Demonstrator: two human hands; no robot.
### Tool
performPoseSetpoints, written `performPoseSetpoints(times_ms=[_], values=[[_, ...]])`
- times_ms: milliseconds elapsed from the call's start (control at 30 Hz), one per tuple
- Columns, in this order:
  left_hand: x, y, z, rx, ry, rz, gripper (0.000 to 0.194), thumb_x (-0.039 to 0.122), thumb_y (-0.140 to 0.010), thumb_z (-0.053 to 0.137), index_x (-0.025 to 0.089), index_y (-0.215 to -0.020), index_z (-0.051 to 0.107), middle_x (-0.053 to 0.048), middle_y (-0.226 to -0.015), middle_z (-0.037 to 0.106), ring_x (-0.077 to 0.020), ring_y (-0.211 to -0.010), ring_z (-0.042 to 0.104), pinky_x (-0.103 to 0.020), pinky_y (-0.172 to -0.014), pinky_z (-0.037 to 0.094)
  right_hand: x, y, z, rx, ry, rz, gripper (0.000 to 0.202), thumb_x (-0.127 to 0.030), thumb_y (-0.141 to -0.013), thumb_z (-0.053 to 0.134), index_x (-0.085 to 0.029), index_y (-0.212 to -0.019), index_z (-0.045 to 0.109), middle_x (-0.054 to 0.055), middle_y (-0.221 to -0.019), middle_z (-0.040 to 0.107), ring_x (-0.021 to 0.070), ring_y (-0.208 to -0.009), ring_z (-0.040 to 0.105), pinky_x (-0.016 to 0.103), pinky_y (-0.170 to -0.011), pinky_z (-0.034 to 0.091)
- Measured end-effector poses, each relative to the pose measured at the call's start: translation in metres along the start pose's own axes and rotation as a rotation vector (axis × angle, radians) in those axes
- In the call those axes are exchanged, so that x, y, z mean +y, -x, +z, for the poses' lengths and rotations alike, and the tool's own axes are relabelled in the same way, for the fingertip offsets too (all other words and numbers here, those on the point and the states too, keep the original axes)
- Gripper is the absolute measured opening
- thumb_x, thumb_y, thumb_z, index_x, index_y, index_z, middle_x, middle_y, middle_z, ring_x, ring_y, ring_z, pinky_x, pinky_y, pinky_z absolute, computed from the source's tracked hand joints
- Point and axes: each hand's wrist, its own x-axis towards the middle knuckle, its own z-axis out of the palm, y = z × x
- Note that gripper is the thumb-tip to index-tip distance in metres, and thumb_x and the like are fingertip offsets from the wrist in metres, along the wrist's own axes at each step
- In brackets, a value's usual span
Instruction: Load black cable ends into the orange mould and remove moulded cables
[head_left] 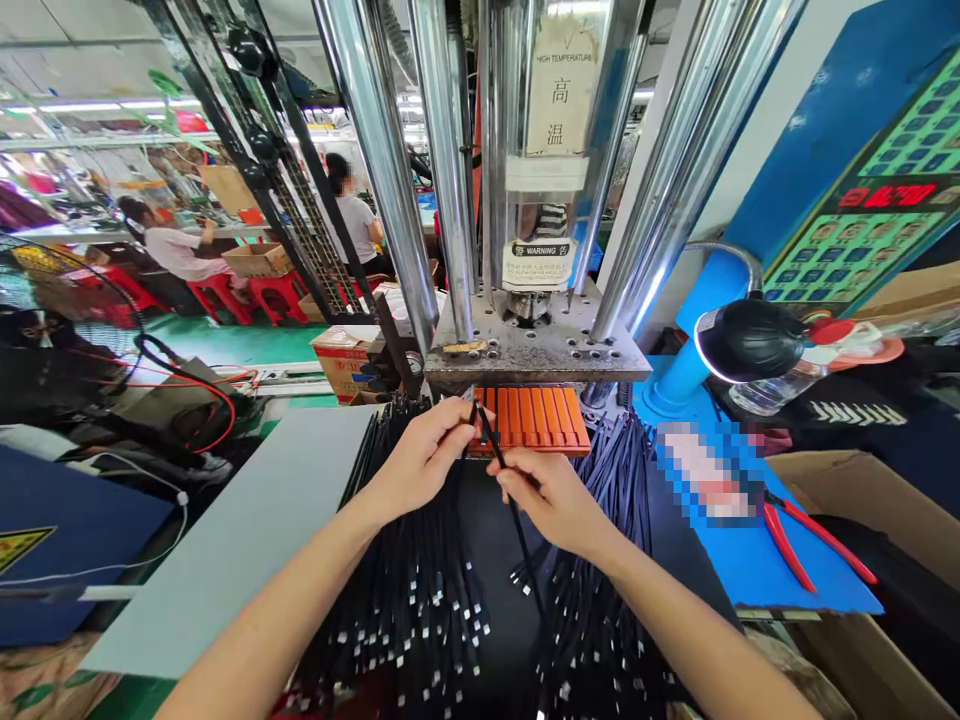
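Note:
Between my two hands runs a black cable (517, 520), its upper end near the front of an orange slotted fixture (544, 420) under the press plate. My left hand (424, 455) pinches the cable by its top end. Slightly lower, my right hand (547, 495) grips the same cable, whose length hangs down toward me. A bundle of black cables with silver connector ends (420, 580) lies below my left hand. Another bundle of black cables (611, 500) spreads to the right, partly behind my right forearm.
Above the fixture hangs a steel press plate (536, 350) between chrome columns. On the right, a blue surface (795, 560) carries red-handled pliers (799, 545) beside a black lamp (750, 340). A grey board (217, 560) lies left. People sit at benches behind.

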Motion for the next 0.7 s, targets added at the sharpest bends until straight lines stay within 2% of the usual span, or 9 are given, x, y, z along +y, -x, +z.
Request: performPoseSetpoints(times_ms=[67,167,300,367,467,567,633,700], values=[[0.015,-0.012,0.002,-0.045,0.087,0.041,0.022,0.028,-0.097,0.045,0.015,-0.089,0.060,-0.003,-0.082,0.055,-0.0103,-0.067,0.054,-0.023,-0.063,0.045,-0.003,-0.006,0.003,0.072,-0.031,-0.017,0.020,-0.025,-0.096,0.048,-0.018,-0.081,0.058,-0.003,-0.064,0.058,0.0099,-0.055,0.051,0.020,-0.056,0.036],[0.026,-0.029,0.007,-0.045,0.242,0.006,0.027,0.035,-0.093,0.055,0.014,-0.075,0.056,0.002,-0.069,0.049,-0.0057,-0.048,0.048,-0.019,-0.046,0.040,-0.004,-0.009,0.003,0.133,-0.054,-0.018,0.028,-0.031,-0.096,0.048,-0.018,-0.073,0.055,-0.003,-0.060,0.054,0.0099,-0.052,0.047,0.021,-0.052,0.033],[0.030,-0.044,0.011,-0.078,0.429,-0.089,0.036,0.043,-0.086,0.065,0.016,-0.070,0.049,0.004,-0.052,0.050,-0.0075,-0.039,0.050,-0.018,-0.040,0.040,-0.001,0.002,0.011,0.128,-0.100,0.007,0.029,-0.040,-0.097,0.048,-0.018,-0.081,0.059,-0.001,-0.066,0.055,0.0112,-0.054,0.049,0.022,-0.052,0.037],[0.031,-0.053,0.012,-0.041,0.476,-0.079,0.036,0.044,-0.084,0.068,0.017,-0.071,0.049,0.005,-0.049,0.051,-0.0077,-0.038,0.050,-0.017,-0.039,0.040,0.004,0.012,0.016,0.098,-0.046,0.025,0.025,-0.037,-0.096,0.050,-0.018,-0.084,0.062,0.000,-0.069,0.057,0.0127,-0.058,0.051,0.023,-0.056,0.040],[0.034,-0.071,0.008,0.163,0.418,0.045,0.035,0.043,-0.084,0.069,0.017,-0.071,0.050,0.006,-0.051,0.050,-0.0065,-0.040,0.051,-0.017,-0.041,0.039,0.018,0.020,0.018,0.075,0.086,0.062,0.016,-0.029,-0.090,0.054,-0.019,-0.087,0.066,0.000,-0.071,0.060,0.0138,-0.061,0.053,0.024,-0.059,0.041],[0.042,-0.086,0.001,0.337,0.255,0.211,0.029,0.043,-0.086,0.066,0.018,-0.077,0.056,0.004,-0.067,0.054,-0.0071,-0.053,0.057,-0.018,-0.047,0.043,0.035,0.004,0.005,0.125,0.235,0.088,0.019,-0.031,-0.086,0.059,-0.019,-0.072,0.062,0.000,-0.064,0.058,0.0139,-0.058,0.051,0.024,-0.057,0.039],[0.046,-0.088,-0.002,0.346,0.131,0.299,0.025,0.044,-0.086,0.065,0.020,-0.083,0.060,0.002,-0.078,0.057,-0.0104,-0.068,0.062,-0.021,-0.054,0.046,0.048,-0.018,-0.009,0.195,0.332,0.085,0.032,-0.035,-0.084,0.061,-0.019,-0.058,0.051,-0.001,-0.057,0.052,0.0134,-0.054,0.047,0.025,-0.055,0.035],[0.042,-0.081,0.002,0.320,0.051,0.343,0.024,0.044,-0.084,0.068,0.022,-0.092,0.062,-0.001,-0.088,0.060,-0.0131,-0.078,0.063,-0.023,-0.059,0.049,0.061,-0.044,-0.023,0.272,0.371,0.074,0.036,-0.037,-0.083,0.061,-0.020,-0.055,0.046,-0.003,-0.053,0.048,0.0129,-0.053,0.044,0.025,-0.054,0.033]])
